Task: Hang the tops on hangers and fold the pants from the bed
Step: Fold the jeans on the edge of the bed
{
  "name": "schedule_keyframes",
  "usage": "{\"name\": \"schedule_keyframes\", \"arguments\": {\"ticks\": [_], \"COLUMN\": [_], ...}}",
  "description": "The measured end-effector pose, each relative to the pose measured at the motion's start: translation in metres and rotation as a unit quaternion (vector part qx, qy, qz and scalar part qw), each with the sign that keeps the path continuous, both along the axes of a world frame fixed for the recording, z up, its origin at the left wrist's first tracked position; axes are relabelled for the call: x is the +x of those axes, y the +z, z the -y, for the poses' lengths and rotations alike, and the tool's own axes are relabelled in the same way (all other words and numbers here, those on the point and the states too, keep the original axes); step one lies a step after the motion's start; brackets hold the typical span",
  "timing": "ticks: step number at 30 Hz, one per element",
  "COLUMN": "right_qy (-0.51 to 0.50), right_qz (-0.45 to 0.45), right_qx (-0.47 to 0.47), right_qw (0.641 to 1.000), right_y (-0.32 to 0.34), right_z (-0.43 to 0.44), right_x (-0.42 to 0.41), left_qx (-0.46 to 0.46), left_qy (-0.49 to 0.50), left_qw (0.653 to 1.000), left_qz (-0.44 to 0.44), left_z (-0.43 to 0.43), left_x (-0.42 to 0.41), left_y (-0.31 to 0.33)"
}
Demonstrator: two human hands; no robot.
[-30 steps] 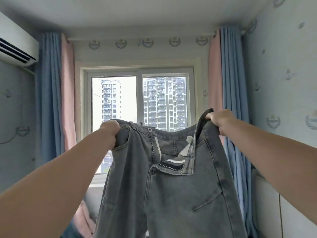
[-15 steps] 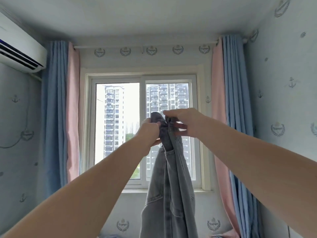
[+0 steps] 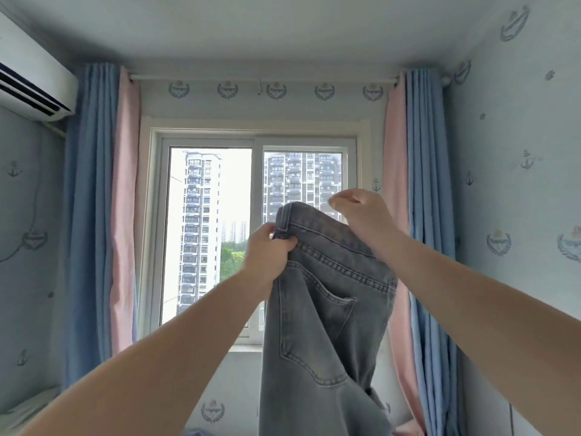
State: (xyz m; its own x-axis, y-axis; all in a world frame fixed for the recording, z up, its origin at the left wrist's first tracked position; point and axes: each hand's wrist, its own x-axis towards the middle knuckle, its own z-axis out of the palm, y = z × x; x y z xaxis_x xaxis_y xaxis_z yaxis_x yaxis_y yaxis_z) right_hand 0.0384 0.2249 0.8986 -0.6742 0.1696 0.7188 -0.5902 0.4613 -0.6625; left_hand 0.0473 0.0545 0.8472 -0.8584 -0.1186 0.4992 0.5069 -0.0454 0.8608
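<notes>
Bright window (image 3: 217, 234) backlights the dim room; edges bow.

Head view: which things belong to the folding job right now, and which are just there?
Job: grey jeans, held up; left hand gripping the waistband; right hand by its far end, grip unclear.
Just there: window, blue and pink curtains, air conditioner.
</notes>
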Motion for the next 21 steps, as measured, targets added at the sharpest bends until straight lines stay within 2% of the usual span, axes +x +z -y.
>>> {"name": "schedule_keyframes", "arguments": {"ticks": [1,2,3,5,7,10,11,12,14,17,21], "right_qy": [-0.063,-0.091,-0.082,-0.001,0.102,0.349,0.403,0.421,0.388,0.289,0.222], "right_qz": [-0.016,0.006,0.048,0.128,0.193,0.298,0.31,0.313,0.298,0.23,0.166], "right_qx": [0.027,0.034,0.019,-0.054,-0.113,-0.146,-0.127,-0.108,-0.11,-0.173,-0.146], "right_qw": [0.998,0.995,0.995,0.99,0.969,0.876,0.852,0.844,0.865,0.913,0.95], "right_y": [-0.007,-0.015,-0.025,-0.044,-0.064,-0.099,-0.111,-0.121,-0.129,-0.108,-0.053], "right_z": [-0.012,-0.021,-0.027,-0.03,-0.031,-0.016,-0.006,0.009,0.041,0.085,0.133], "right_x": [-0.007,-0.013,-0.018,-0.025,-0.029,-0.027,-0.025,-0.022,-0.02,-0.02,-0.01], "left_qx": [0.005,0.008,0.012,0.026,0.047,0.078,0.086,0.089,0.082,0.053,0.032], "left_qy": [-0.002,-0.004,-0.004,0.002,0.016,0.039,0.043,0.044,0.043,0.051,0.059], "left_qw": [1.0,1.0,1.0,1.0,0.999,0.996,0.995,0.995,0.995,0.997,0.997], "left_qz": [-0.001,-0.004,-0.005,-0.005,-0.003,0.007,0.01,0.014,0.02,0.028,0.03], "left_z": [0.006,0.013,0.019,0.033,0.049,0.078,0.087,0.097,0.119,0.162,0.229], "left_x": [0.0,0.0,0.0,-0.001,-0.002,-0.005,-0.006,-0.007,-0.008,-0.008,-0.007], "left_y": [0.002,0.006,0.009,0.015,0.02,0.027,0.028,0.03,0.031,0.03,0.035]}}
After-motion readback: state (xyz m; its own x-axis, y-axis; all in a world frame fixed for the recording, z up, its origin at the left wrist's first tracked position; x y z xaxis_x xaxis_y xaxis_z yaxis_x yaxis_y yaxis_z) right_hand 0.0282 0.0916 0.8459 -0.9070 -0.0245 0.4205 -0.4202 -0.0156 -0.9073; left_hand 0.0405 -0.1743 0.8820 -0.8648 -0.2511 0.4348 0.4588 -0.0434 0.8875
